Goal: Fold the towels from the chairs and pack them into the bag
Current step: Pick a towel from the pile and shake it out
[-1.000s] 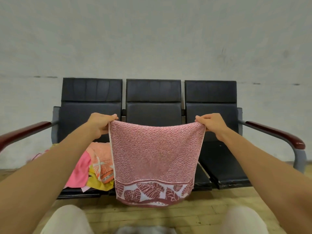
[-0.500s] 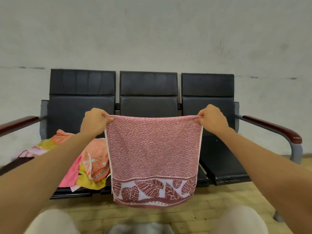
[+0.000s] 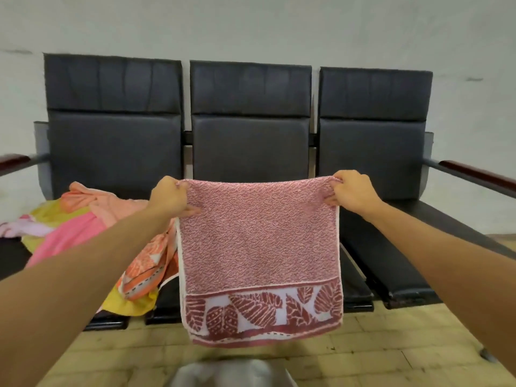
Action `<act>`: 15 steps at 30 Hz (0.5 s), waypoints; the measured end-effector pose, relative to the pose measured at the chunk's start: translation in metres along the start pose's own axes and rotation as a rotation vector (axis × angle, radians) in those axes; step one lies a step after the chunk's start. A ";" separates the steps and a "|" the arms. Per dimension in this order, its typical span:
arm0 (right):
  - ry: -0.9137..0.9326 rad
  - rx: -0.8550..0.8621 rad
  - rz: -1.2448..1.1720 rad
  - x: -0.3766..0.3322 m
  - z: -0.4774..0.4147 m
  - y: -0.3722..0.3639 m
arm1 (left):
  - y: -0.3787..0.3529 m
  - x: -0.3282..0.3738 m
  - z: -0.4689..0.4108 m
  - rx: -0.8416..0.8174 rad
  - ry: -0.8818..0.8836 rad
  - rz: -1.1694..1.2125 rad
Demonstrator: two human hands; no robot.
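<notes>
A pale, scuffed wall (image 3: pixel 251 23) fills the top of the head view. Against it stands a row of three black padded chairs (image 3: pixel 251 152). They take up more of the picture than half a second ago, so the head has come nearer to them. The person's knees, seen low in the earlier pictures, are now out of view. The floor (image 3: pixel 363 344) is yellowish brick.

The pink towel (image 3: pixel 259 241) hangs flat and spread wide in front of the middle chair, clear of the seat. Its leaf-patterned border is at the bottom, over the floor. It hangs much as it did a second ago, with the same edge up and the same width between the hands.

The heap of towels (image 3: pixel 78 227), orange, pink and yellow, lies crumpled on the seat of the left chair and spills over its front edge. More of it shows now than before.

At the bottom edge lies some grey fabric (image 3: pixel 231 372), more of it in view than earlier. What it is cannot be told.

A dark red armrest (image 3: pixel 480 174) ends the row on the right, and another armrest (image 3: pixel 14 159) ends it on the left.

The left hand (image 3: pixel 167 198) pinches the towel's upper left corner between its curled fingers and thumb. The right hand (image 3: pixel 353 192) pinches the upper right corner the same way. Both arms are stretched forward, and neither grip has changed.
</notes>
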State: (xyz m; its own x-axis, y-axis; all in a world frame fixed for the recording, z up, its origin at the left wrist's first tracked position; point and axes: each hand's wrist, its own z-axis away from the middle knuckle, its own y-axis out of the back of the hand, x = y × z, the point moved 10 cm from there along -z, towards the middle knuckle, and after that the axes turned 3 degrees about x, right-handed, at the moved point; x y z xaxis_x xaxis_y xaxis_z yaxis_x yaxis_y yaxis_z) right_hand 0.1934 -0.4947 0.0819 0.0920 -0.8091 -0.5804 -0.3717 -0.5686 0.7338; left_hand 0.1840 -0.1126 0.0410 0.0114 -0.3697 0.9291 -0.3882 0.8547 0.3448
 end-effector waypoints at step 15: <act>0.212 -0.500 0.494 0.067 0.117 -0.169 | -0.099 -0.150 0.111 -0.645 -0.478 -0.989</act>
State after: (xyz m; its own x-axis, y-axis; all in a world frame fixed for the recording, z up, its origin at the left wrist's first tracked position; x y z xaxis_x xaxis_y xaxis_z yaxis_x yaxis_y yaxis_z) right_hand 0.1544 -0.4353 -0.1227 0.2180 -0.9711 -0.0970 0.0448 -0.0893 0.9950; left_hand 0.1190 -0.1826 -0.1470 -0.3451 -0.9273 0.1453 0.1141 0.1122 0.9871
